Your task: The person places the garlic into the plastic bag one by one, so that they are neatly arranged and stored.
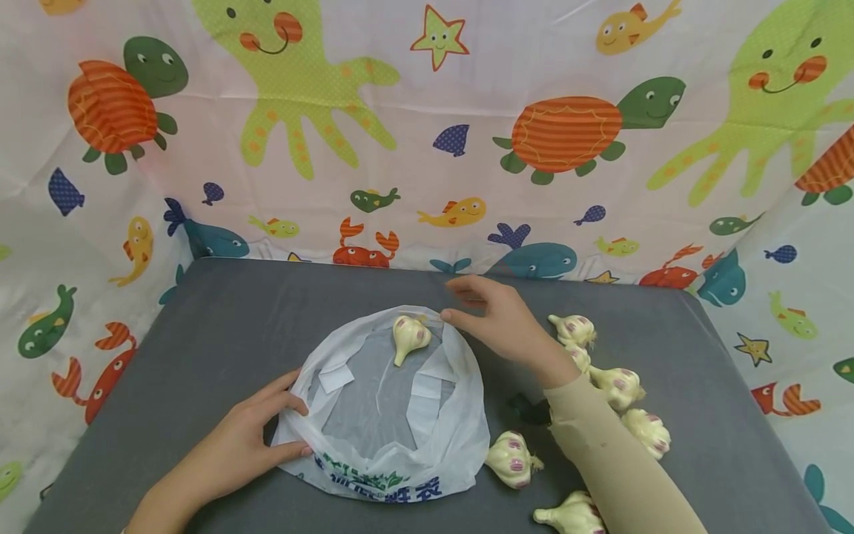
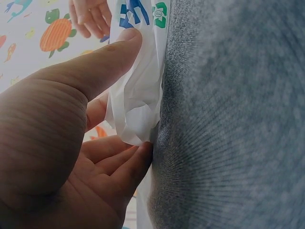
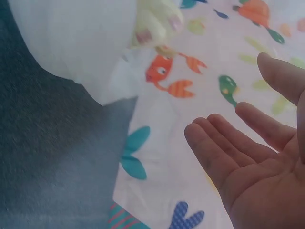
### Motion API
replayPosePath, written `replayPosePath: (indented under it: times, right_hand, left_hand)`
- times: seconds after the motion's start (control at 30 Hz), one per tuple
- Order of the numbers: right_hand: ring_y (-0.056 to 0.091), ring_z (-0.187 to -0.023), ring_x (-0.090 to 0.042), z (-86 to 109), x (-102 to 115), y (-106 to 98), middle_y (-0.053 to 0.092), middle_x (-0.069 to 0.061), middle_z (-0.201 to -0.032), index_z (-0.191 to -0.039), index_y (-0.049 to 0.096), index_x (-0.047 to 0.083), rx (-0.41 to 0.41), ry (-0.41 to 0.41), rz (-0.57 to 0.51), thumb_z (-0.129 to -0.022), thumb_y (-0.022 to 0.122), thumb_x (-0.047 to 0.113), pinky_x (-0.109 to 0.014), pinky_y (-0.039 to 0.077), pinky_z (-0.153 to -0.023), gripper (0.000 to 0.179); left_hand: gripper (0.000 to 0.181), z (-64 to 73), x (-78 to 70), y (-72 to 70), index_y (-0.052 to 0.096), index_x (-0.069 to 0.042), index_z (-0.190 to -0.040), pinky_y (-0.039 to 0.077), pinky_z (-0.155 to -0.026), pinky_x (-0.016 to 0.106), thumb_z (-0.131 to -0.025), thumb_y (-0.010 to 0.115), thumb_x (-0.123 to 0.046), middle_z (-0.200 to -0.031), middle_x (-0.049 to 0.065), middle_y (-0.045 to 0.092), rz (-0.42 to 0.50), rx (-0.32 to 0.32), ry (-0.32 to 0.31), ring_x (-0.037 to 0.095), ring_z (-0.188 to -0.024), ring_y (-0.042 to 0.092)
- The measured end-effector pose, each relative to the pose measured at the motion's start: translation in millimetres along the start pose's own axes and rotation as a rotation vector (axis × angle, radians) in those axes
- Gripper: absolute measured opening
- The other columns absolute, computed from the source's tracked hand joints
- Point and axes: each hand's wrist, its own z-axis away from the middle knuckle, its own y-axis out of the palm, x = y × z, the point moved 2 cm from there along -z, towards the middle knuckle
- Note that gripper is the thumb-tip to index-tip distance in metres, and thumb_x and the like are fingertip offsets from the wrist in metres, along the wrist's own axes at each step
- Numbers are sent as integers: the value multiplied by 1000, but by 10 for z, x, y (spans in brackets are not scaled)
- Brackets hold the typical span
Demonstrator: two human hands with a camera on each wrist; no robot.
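In the head view, the right sleeve (image 1: 617, 452) and wrist partly cover 1 upper garlic bulb (image 1: 577, 357), while a dark item (image 1: 527, 409) beside the sleeve is too obscured to identify; 1 lower garlic bulb (image 1: 572, 515) is partly covered by the sleeve and cut off by the bottom edge. In the left wrist view, the plastic bag (image 2: 138, 81) has its blue printing (image 2: 136, 12) truncated by the top edge. In the right wrist view, the right edge crops the right hand (image 3: 267, 176), and 1 blurred garlic bulb (image 3: 157, 23) is partly hidden by the bag.
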Motion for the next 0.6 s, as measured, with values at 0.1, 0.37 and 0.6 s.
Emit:
replayPosePath:
  times: [0.1, 0.37, 0.6]
  right_hand:
    - [66, -135, -33, 61, -2, -73, 67, -10, -147, -147, 64, 13, -36, 14, -16, -102, 81, 37, -53, 52, -111, 54]
    - [66, -135, -36, 202, -69, -272, 67, -9, -146, -146, 65, 13, -113, 52, -4, -101, 82, 37, -54, 54, -108, 54]
    - [68, -132, -34, 225, -136, -371, 67, -10, -146, -147, 64, 14, -159, 70, 27, -103, 79, 41, -55, 56, -106, 53]
  left_hand:
    - [45, -3, -1, -2, 67, -35, -111, 56, -104, 50, -80, 100, -36, -163, 10, 53, 0, 10, -6, 34, -140, 60]
    - [45, -28, 13, 67, 65, -37, -111, 56, -104, 51, -81, 99, -37, -164, 8, 53, 3, 17, -6, 32, -140, 59]
    - [46, -15, 7, 24, 66, -37, -110, 56, -103, 54, -79, 101, -34, -163, 9, 54, -10, 9, -18, 33, -140, 60]
